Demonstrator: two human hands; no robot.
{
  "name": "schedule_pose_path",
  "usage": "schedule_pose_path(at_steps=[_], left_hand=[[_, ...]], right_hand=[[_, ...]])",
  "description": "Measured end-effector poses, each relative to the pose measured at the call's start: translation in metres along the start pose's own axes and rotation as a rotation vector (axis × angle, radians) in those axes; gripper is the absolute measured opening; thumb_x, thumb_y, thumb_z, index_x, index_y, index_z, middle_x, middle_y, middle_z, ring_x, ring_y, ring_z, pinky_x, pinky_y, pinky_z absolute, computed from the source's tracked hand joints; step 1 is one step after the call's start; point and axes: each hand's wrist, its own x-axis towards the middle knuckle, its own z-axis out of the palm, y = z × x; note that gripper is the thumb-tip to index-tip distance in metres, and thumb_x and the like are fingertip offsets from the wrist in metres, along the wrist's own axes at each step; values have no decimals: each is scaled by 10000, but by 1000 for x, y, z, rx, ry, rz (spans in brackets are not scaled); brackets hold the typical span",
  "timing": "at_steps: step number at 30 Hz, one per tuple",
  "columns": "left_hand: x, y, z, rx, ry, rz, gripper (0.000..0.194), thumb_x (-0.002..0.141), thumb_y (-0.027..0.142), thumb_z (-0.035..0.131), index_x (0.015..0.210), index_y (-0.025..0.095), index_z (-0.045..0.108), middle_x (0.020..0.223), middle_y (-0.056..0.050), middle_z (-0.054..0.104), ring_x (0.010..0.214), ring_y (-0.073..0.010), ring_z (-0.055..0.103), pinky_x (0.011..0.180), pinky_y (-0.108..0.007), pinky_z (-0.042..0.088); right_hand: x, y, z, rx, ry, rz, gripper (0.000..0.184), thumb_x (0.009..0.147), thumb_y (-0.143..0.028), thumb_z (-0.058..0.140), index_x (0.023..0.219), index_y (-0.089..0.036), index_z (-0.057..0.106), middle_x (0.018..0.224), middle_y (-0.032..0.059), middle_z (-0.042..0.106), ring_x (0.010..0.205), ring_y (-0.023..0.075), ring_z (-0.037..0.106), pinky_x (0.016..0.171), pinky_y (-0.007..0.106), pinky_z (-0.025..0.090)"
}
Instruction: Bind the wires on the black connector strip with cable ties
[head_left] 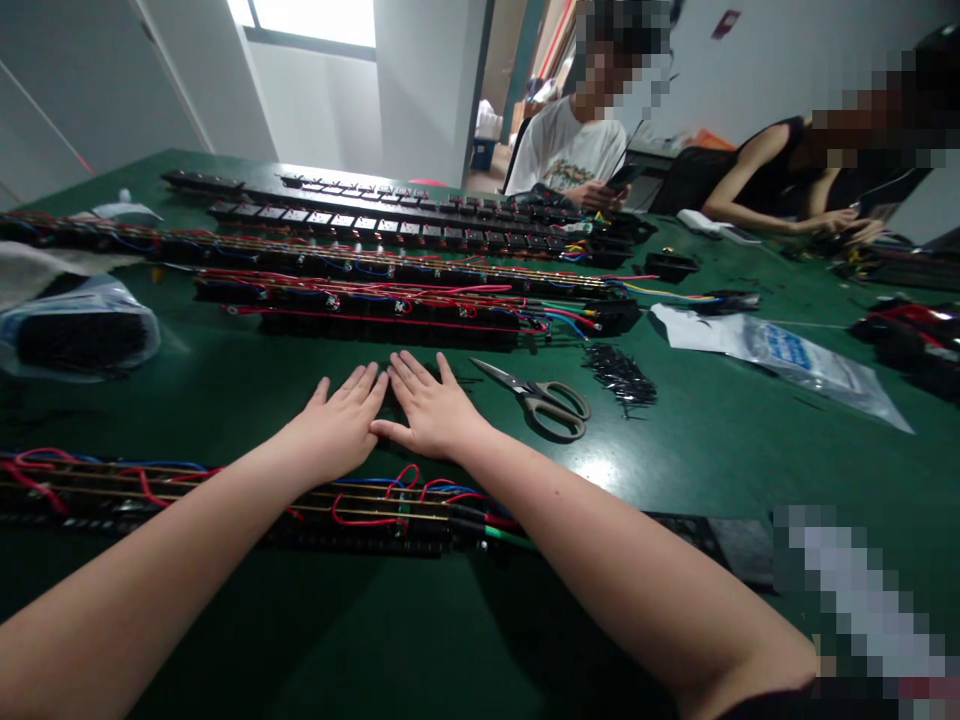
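Observation:
My left hand (343,425) lies flat on the green table (720,430), its fingers stretched out. Beside it my right hand (433,408) also rests palm down, fingers extended, its thumb touching the left hand. Neither hand holds anything. Under my forearms runs a long black wired strip (375,505) with red and blue wires and brass-coloured rods. Just right of my right hand lie scissors (540,395) with grey-brown handles, tips pointing left. Farther right is a small heap of short black strips (621,378).
Beyond my hands lie several long wired assemblies (390,300) in rows. A clear bag of black pieces (79,330) sits at left, a plastic packet (795,350) at right. Two people sit across the table; one person (574,150) holds a phone (622,178).

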Motion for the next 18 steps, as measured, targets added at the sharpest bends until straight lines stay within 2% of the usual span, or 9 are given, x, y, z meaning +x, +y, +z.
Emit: schedule_pose_path(at_steps=[4, 8, 18], left_hand=[[3, 2, -1, 28, -8, 27, 778, 951, 285, 371, 1671, 97, 142, 1753, -145, 87, 1634, -312, 107, 1281, -638, 192], [4, 4, 2, 36, -10, 40, 783, 963, 335, 331, 1665, 57, 122, 1751, -143, 79, 1637, -298, 99, 1292, -615, 176], [7, 7, 2, -8, -31, -3, 786, 997, 462, 317, 1662, 67, 179, 1746, -149, 129, 1631, -296, 138, 1295, -540, 217]], right_hand=[[1, 0, 0, 20, -4, -5, 870, 1044, -688, 241, 1622, -42, 323, 1721, 170, 224, 1634, 284, 151, 1301, 647, 57], [1, 0, 0, 38, -3, 7, 889, 1037, -704, 232, 1631, -46, 305, 1726, 172, 210, 1637, 281, 132, 1304, 635, 51], [0, 2, 1, 43, -8, 84, 905, 1029, -718, 212, 1622, -46, 330, 1720, 187, 234, 1634, 297, 150, 1295, 656, 66]])
